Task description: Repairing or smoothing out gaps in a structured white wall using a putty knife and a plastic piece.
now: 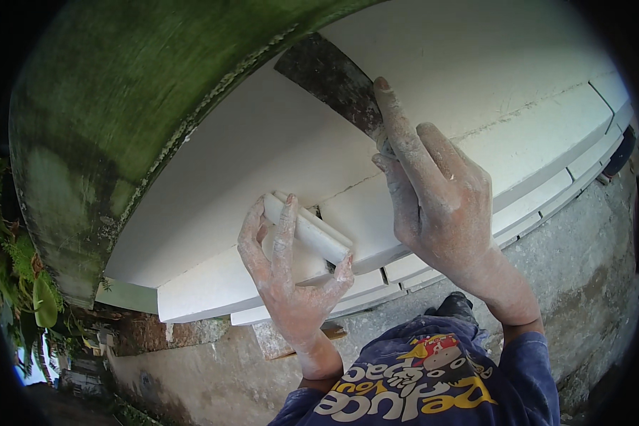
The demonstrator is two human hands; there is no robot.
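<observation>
We see the left hand (pixel 291 291) holding a white bar (pixel 314 231) by its fingers, long axis slanting down rightward. The right hand (pixel 447 202) grips a dark blade (pixel 331 84) pointing upper left.

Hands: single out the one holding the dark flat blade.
The right hand, higher in the picture, holds the dark blade; the left hand holds a white bar.

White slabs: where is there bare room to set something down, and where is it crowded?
Two patches are bare on the white slabs: one between the green wall, dark blade and left hand; another right of the blade, beyond the right hand. Crowded: the front, around the left hand and its white cylinder.
</observation>
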